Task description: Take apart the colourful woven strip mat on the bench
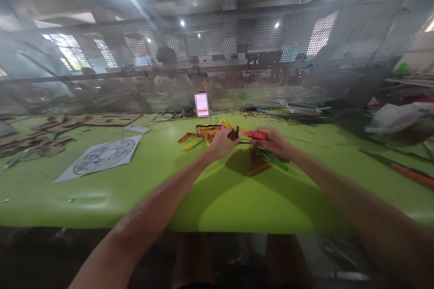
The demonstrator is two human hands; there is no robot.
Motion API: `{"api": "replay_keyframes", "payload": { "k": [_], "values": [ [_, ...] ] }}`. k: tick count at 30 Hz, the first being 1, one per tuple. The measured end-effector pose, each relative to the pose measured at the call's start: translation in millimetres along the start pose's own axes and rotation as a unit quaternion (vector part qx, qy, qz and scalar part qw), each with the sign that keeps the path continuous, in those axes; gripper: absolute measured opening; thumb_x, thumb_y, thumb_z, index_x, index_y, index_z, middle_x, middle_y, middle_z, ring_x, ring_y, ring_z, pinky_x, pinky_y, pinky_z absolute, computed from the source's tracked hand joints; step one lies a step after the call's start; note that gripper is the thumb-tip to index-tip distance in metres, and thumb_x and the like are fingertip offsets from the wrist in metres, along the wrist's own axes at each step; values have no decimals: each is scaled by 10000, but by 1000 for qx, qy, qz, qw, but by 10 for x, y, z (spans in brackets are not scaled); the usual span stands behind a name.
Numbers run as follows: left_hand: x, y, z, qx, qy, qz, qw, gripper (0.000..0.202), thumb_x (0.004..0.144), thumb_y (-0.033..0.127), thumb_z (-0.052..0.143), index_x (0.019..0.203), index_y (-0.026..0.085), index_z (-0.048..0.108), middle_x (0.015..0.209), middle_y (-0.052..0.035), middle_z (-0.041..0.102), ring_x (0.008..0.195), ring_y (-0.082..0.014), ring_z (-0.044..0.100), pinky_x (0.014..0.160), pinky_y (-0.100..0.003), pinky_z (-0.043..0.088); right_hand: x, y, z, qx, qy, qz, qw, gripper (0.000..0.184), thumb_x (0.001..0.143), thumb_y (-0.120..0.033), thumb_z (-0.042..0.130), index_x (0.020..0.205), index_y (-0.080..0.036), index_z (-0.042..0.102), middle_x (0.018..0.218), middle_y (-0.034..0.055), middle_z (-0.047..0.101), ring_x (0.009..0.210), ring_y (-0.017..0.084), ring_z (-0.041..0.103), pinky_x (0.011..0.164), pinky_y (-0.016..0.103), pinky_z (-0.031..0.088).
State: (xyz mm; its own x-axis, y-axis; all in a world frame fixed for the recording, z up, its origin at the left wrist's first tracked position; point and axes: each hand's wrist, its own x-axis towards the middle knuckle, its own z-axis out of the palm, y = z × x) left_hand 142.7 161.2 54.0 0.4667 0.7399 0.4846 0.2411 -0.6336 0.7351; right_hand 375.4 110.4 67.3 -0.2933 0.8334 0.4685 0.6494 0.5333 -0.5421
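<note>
Above the middle of the green table, my left hand (pixel 224 141) is closed on a black strip (pixel 237 132). Beside and behind that hand spread bent, jointed-looking strips in yellow (pixel 190 145), red (pixel 185 137) and black (pixel 208 126). My right hand (pixel 273 142) is closed around a small red object (pixel 256 135), whose kind I cannot make out; its front end points toward my left fingers. Below the right hand are a green strip (pixel 280 163) and an orange strip (pixel 258 170). A thin dark piece shows between the two hands, blurred.
A paper with a printed ring pattern (pixel 105 156) lies left on the table (pixel 135 203), with cardboard scraps (pixel 50 131) beyond it. A bright phone-like screen (pixel 202 104) stands against the perforated metal screen (pixel 251 54). An orange-and-black long tool (pixel 410 171) and a plastic bag (pixel 393 117) are right.
</note>
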Motion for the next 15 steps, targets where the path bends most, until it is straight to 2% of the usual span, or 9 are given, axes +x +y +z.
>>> {"api": "replay_keyframes", "payload": {
  "k": [3, 6, 9, 13, 15],
  "values": [
    [18, -19, -9, -51, 8, -18, 999, 144, 822, 212, 758, 789, 177, 622, 730, -22, 690, 665, -141, 644, 639, -273, 540, 11, 24, 16, 44, 19, 22, 999, 160, 809, -367, 695, 826, -208, 705, 775, 64, 691, 693, 216, 602, 693, 373, 517],
    [31, -40, -33, -88, 7, -40, 995, 122, 843, 214, 766, 843, 169, 653, 759, -35, 690, 681, -143, 663, 587, -252, 563, 30, 77, -1, 89, 88, 66, 990, 129, 804, -357, 693, 831, -231, 701, 837, 66, 720, 757, 237, 635, 752, 401, 541],
    [40, -70, -45, -109, 18, -82, 990, 72, 887, 177, 722, 898, 156, 654, 814, -53, 688, 695, -147, 681, 553, -251, 593, 49, 123, -26, 78, 146, 86, 983, 104, 784, -335, 716, 800, -234, 696, 830, 51, 716, 794, 250, 655, 807, 421, 547],
    [58, -109, -17, -180, 23, -138, 974, 58, 957, 158, 629, 950, 166, 572, 889, -43, 672, 621, -121, 693, 560, -277, 627, 74, 134, -17, 135, 197, 108, 965, 181, 765, -390, 735, 856, -235, 716, 889, 61, 735, 817, 240, 676, 802, 408, 558],
    [72, -115, -4, -217, 40, -141, 965, 104, 950, 140, 633, 968, 181, 539, 921, -34, 664, 619, -119, 706, 583, -286, 637, 80, 122, -9, 135, 206, 102, 964, 232, 778, -440, 718, 895, -239, 726, 900, 60, 730, 802, 230, 665, 779, 393, 551]
  ]
}}
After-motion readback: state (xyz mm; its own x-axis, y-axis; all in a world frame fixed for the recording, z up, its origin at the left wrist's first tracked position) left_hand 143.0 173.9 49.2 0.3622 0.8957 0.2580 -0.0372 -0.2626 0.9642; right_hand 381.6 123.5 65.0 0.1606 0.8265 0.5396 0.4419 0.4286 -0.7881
